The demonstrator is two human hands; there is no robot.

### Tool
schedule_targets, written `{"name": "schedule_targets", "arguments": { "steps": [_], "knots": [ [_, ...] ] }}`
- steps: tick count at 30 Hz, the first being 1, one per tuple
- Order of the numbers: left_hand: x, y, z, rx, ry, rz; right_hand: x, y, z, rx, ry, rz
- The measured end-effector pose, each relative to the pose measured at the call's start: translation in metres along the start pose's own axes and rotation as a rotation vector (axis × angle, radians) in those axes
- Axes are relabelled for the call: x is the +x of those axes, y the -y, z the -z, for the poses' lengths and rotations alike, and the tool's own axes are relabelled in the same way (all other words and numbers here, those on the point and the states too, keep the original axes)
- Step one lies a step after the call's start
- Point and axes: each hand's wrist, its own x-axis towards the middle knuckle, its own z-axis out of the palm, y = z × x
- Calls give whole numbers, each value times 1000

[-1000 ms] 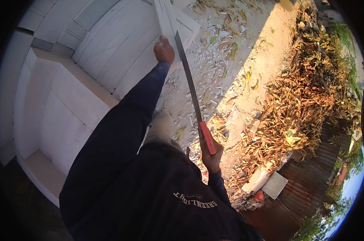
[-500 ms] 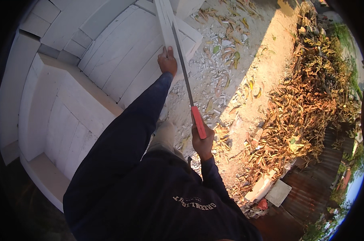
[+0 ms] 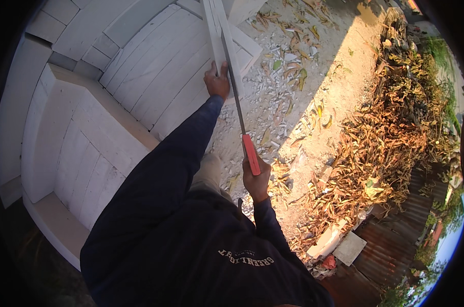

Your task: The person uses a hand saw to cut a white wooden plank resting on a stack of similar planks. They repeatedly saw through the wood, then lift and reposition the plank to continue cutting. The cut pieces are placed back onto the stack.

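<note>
One white block structure (image 3: 160,69), one pale block strip (image 3: 215,36), one red-handled handsaw (image 3: 237,101), two bare hands.
Strip lies by the structure's right side, far end out of view; saw's far end meets it, nearly lengthwise, cut depth can't be told. Right hand (image 3: 257,181) wrapped around the saw handle; left hand (image 3: 217,82) at the strip, thumb and forefinger parted near the blade, clamping or merely resting: can't tell. To saw well, probably: long even strokes, light pressure, blade in line with the cut, strip steadied, left thumb clear of the teeth. Containers: no box or bin made out.
</note>
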Motion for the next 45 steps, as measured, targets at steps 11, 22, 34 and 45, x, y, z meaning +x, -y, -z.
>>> {"name": "schedule_targets", "arguments": {
  "steps": [11, 22, 34, 45],
  "knots": [
    [-1, 4, -2, 17, -64, -46, 3, 4, 5, -15, 49, -40],
    [0, 0, 1, -1, -40, -67, 6, 11, 7, 16, 47, -49],
    [-1, 1, 1, -20, -18, -27, 2, 5, 5, -48, 81, -57],
    [0, 0, 2, -22, 0, -29, 2, 6, 2, 22, -3, -104]
  ]
}}
